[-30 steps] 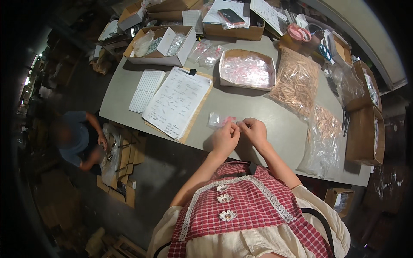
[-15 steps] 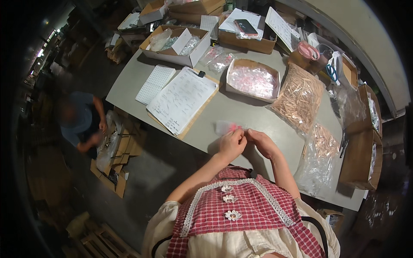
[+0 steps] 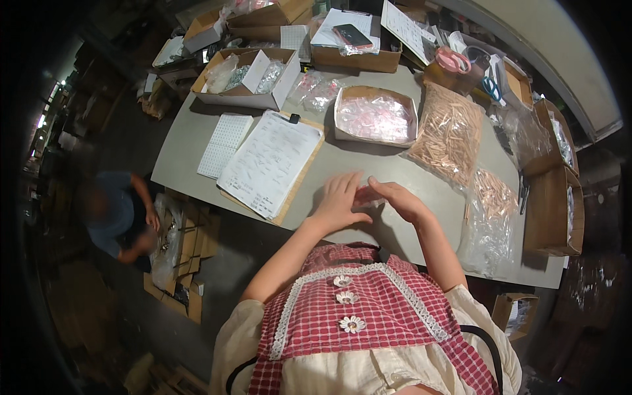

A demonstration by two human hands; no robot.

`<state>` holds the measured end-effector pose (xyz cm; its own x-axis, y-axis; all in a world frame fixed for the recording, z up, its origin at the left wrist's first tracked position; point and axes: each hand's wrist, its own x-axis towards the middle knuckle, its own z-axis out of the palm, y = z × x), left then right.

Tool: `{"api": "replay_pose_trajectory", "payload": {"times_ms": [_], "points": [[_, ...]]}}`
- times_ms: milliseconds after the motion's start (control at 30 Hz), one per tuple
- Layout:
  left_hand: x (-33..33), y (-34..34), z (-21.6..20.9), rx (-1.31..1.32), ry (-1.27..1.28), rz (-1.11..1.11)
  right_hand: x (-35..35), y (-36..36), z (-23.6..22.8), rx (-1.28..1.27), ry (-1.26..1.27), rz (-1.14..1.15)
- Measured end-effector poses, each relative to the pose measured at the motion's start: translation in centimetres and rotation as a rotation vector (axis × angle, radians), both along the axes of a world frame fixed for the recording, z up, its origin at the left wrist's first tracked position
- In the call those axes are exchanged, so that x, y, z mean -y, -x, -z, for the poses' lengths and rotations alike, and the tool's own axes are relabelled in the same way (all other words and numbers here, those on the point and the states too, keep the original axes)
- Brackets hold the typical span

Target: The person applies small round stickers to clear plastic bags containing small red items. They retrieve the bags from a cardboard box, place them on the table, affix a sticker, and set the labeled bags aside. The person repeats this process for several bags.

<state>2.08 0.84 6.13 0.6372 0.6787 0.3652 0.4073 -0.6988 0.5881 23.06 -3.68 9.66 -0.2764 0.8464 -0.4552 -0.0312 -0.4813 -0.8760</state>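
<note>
A small clear plastic bag (image 3: pixel 367 195) with something pink in it shows between my two hands, just above the grey table near its front edge. My left hand (image 3: pixel 338 205) is open, with its fingers stretched out and slightly blurred, and covers the bag's left side. On the other side, my right hand (image 3: pixel 403 201) curls in with its fingers closed at the bag, partly hiding it. Beyond the hands stands a cardboard tray (image 3: pixel 337 131) filled with similar clear bags holding pink pieces.
A clipboard with papers (image 3: pixel 270 164) lies left of my hands. To the right are a large bag of wooden dowels (image 3: pixel 447 131) and a smaller opened bag of dowels (image 3: pixel 490 217). Boxes (image 3: pixel 553 210) line the right edge. A co-worker (image 3: pixel 118 210) bends over a carton at far left.
My left hand has opened from its pinch on the bag and spread its fingers. The bag has shifted to between the hands. The whole view has tilted slightly.
</note>
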Motion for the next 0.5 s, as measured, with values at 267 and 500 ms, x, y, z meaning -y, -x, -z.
{"api": "replay_pose_trajectory", "payload": {"times_ms": [267,500], "points": [[-2.0,0.2,4.5,0.112,0.249,-0.11,-3.1,2.0,-3.3,0.446,-0.21,0.061],[-3.8,-0.9,3.6,0.192,0.266,-0.008,-4.4,3.1,-0.6,0.309,-0.091,0.015]]}}
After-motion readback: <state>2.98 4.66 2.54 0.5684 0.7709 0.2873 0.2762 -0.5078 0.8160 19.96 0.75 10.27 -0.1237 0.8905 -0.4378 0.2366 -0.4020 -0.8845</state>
